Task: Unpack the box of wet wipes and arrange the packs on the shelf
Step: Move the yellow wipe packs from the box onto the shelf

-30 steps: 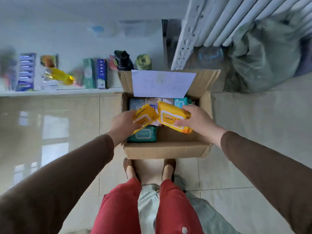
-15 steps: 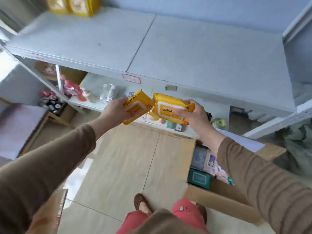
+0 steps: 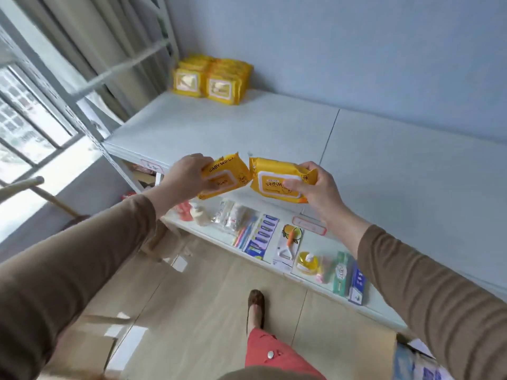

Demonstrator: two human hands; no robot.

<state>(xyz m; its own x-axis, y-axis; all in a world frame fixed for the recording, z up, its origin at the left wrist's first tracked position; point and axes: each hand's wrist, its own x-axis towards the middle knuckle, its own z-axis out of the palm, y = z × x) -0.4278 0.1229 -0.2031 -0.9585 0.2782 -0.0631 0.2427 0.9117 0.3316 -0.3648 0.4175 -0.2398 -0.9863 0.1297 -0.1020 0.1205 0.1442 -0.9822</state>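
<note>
We note the left hand [image 3: 189, 178] gripping one yellow wipes pack [image 3: 223, 179], fingers clamped on its left end. The right hand [image 3: 315, 192] grips a second yellow pack [image 3: 277, 181], thumb on its face and fingers curled behind its right end. Both packs are held in the air above the near edge of the white shelf [image 3: 274, 127], their inner ends just beside each other. At the far left corner of the shelf stand stacked yellow packs [image 3: 211, 79]. A lower shelf [image 3: 315, 281] carries small packaged goods.
</note>
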